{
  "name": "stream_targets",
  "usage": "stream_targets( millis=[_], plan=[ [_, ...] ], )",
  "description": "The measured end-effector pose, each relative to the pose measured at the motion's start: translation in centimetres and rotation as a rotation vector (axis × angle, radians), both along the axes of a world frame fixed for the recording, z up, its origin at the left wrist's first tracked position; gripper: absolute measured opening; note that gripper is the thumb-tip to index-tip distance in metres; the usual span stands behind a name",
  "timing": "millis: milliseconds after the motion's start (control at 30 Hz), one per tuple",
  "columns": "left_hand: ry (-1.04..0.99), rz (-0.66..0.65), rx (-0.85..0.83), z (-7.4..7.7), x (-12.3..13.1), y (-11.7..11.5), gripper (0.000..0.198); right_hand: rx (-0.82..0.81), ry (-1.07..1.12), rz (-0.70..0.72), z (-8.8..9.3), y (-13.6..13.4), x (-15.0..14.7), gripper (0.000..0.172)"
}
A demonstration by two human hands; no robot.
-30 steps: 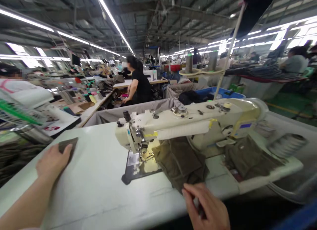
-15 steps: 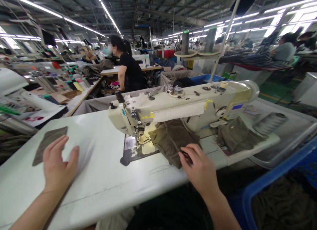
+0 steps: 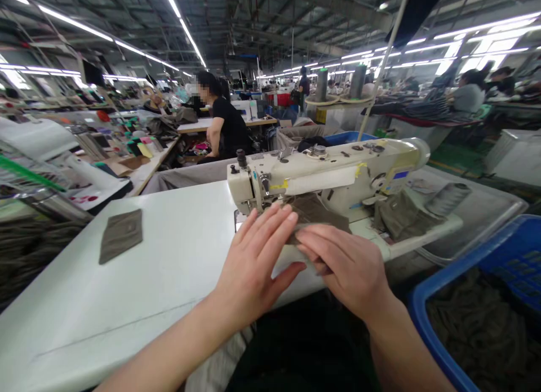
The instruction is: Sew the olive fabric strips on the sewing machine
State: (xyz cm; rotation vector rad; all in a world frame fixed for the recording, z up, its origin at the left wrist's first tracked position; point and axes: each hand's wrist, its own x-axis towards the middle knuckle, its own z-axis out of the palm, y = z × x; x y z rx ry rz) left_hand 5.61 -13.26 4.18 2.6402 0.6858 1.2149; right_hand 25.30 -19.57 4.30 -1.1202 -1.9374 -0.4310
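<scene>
My left hand (image 3: 253, 262) reaches across to the front of the sewing machine (image 3: 313, 181), its fingers stretched out over the near edge of a brown fabric piece (image 3: 319, 212) and its thumb held apart. My right hand (image 3: 349, 262) is beside it, fingers closed on the edge of that same fabric. Something small and dark shows below those curled fingers; I cannot make out what it is. The fabric lies under the machine's arm, and my left hand hides most of the needle area. A separate brown fabric panel (image 3: 121, 234) lies flat on the white table (image 3: 169, 268) at left.
More brown fabric (image 3: 399, 214) and a grey thread cone (image 3: 448, 200) sit right of the machine. A blue basket (image 3: 422, 302) of brown pieces stands at the lower right. Folded brown cloth (image 3: 38, 245) is stacked at far left. Beyond the machine, a person in black (image 3: 228, 121) works.
My left hand has moved right, from beside the loose panel to the fabric at the machine. My right hand still grips the fabric. The view has shifted slightly left.
</scene>
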Motion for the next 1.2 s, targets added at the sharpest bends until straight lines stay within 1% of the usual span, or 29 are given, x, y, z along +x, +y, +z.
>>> stream_targets(
  millis=[33, 67, 100, 133, 167, 200, 233, 300, 333, 367, 433, 467, 533, 600, 667, 733, 800, 900, 967, 1033, 1100, 1200],
  plan=[
    [-0.018, -0.037, -0.19, 0.7, 0.4, -0.3, 0.041, 0.012, 0.043, 0.023, 0.4, -0.6, -0.6, 0.022],
    [-0.066, -0.06, -0.407, 1.1, 0.5, -0.4, 0.025, 0.032, 0.123, 0.017, 0.5, -0.9, -1.0, 0.021],
    [-0.148, -0.068, -0.637, 1.2, 0.4, -0.5, 0.02, 0.036, 0.236, -0.011, 0.4, -1.1, -1.3, 0.022],
    [-0.26, -0.061, -0.856, 1.1, 0.2, -0.6, 0.021, -0.001, 0.371, -0.044, 0.1, -1.2, -1.5, 0.025],
    [-0.386, -0.045, -1.045, 0.7, -0.1, -0.6, 0.023, -0.085, 0.512, -0.062, -0.5, -1.2, -1.6, 0.03],
    [-0.509, -0.031, -1.192, 0.2, -0.4, -0.8, 0.025, -0.219, 0.641, -0.049, -1.1, -1.1, -1.8, 0.035],
    [-0.615, -0.02, -1.297, -0.5, -0.7, -0.9, 0.029, -0.383, 0.748, -0.005, -1.9, -1.0, -2.2, 0.039],
    [-0.755, 0.008, -1.396, -1.9, -1.4, -1.4, 0.035, -0.691, 0.894, 0.105, -3.6, -0.9, -3.2, 0.04],
    [-0.792, 0.03, -1.407, -2.6, -1.8, -1.6, 0.037, -0.796, 0.938, 0.141, -4.4, -1.0, -3.9, 0.037],
    [-0.813, 0.057, -1.401, -3.0, -2.3, -1.7, 0.038, -0.863, 0.971, 0.157, -5.1, -1.0, -4.6, 0.034],
    [-0.805, 0.116, -1.343, -3.4, -3.4, -1.7, 0.042, -0.911, 1.008, 0.155, -6.2, -0.9, -5.7, 0.029],
    [-0.77, 0.141, -1.293, -3.2, -4.0, -1.5, 0.045, -0.916, 1.011, 0.157, -6.5, -0.9, -6.1, 0.028],
    [-0.621, 0.169, -1.176, -2.2, -5.2, -0.7, 0.048, -0.935, 1.003, 0.174, -6.7, -0.6, -6.6, 0.026],
    [-0.375, 0.153, -1.091, -0.9, -5.9, 0.4, 0.046, -0.975, 0.995, 0.199, -6.6, -0.2, -6.9, 0.026],
    [-0.142, 0.111, -1.063, 0.2, -5.9, 1.5, 0.039, -1.02, 0.997, 0.228, -6.5, 0.2, -7.0, 0.027],
    [-0.009, 0.085, -1.073, 0.7, -5.5, 2.5, 0.032, -1.056, 1.01, 0.251, -6.4, 0.5, -7.0, 0.03],
    [0.0, 0.123, -1.097, 0.7, -5.4, 3.4, 0.03, -1.087, 1.035, 0.248, -6.6, 0.4, -6.8, 0.034],
    [-0.109, 0.241, -1.123, 0.2, -5.9, 4.5, 0.033, -1.14, 1.084, 0.19, -7.2, -0.4, -6.1, 0.043],
    [-0.15, 0.28, -1.127, -0.2, -6.6, 5.0, 0.037, -1.164, 1.11, 0.143, -7.8, -1.1, -5.5, 0.048],
    [-0.156, 0.294, -1.123, -0.5, -7.0, 5.4, 0.041, -1.159, 1.121, 0.1, -8.6, -1.6, -5.2, 0.046],
    [-0.153, 0.3, -1.128, -0.6, -7.3, 5.6, 0.043, -1.127, 1.119, 0.059, -9.2, -1.8, -5.0, 0.039],
    [-0.095, 0.261, -1.166, -0.8, -7.8, 6.0, 0.045, -1.049, 1.106, 0.0, -9.8, -1.7, -4.9, 0.03]
  ],
)
